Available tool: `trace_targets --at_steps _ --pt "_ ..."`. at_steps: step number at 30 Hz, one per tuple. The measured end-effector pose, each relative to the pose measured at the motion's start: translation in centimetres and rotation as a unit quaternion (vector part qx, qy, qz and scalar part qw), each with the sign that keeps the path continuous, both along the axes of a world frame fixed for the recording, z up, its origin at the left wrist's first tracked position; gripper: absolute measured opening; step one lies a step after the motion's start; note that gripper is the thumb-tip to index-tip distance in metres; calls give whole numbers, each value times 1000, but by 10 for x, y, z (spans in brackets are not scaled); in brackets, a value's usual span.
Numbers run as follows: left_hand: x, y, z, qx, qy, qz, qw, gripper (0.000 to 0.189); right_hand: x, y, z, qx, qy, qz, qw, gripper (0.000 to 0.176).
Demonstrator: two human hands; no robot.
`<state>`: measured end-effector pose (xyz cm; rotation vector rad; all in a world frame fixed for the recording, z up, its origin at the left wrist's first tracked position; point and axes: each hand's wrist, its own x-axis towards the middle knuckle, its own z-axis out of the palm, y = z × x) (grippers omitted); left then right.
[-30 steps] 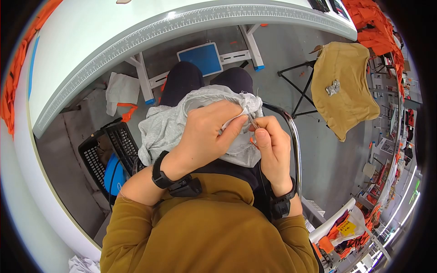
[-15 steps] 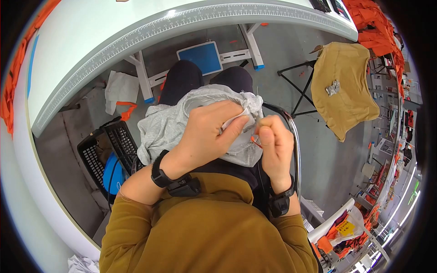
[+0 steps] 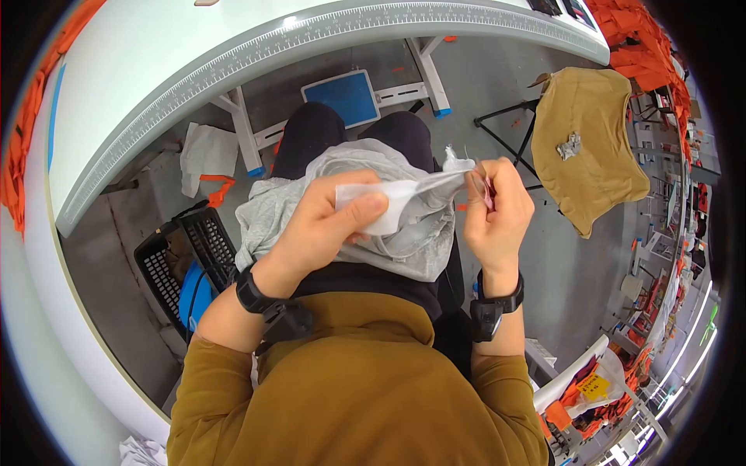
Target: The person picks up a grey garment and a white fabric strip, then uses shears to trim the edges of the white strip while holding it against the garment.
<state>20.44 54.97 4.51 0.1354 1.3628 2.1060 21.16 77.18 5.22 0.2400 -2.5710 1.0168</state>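
A heathered grey knit garment (image 3: 284,210) lies bunched across the person's lap. My left hand (image 3: 330,213) is closed, thumb over fingers, on a white piece of cloth (image 3: 395,200) at the garment's upper side. My right hand (image 3: 501,210) is closed at the right end of the taut cloth, beside a frayed, knotted-looking tuft (image 3: 458,161). A small pinkish and dark item (image 3: 488,193) shows between the right fingers; its kind is not clear. The cloth is stretched between both hands. Whether the white piece is joined to the garment cannot be seen.
Ahead stands a white table (image 3: 155,85) with a ruler edge (image 3: 303,39). A black basket (image 3: 163,260) with a blue item sits at the left. Tan cloth (image 3: 587,147) drapes over a folding stand at the right. A blue pedal plate (image 3: 339,99) lies under the table.
My right hand has moved up and right, drawing the cloth taut. My left hand has shifted left and slightly down, showing more of the white cloth. An orange loop near the right fingers is no longer visible.
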Motion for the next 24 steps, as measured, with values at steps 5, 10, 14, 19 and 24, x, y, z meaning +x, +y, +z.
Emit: trace_targets --at_steps 5,10,14,19,24 --pt "-9 9 -11 -86 78 23 993 21 7 -1 6 -151 -137 70 977 8" --pt "-10 28 1 -257 353 61 897 20 2 -9 9 -180 -77 126 972 7" --pt "-7 35 -3 -312 400 52 860 18 4 -11 11 -188 -114 117 969 5" --pt "-9 33 -3 -320 348 -11 881 14 5 -7 3 -178 -145 37 973 5" --pt "-11 30 -2 -65 54 -50 995 12 2 -9 2 -207 -117 -37 971 9"
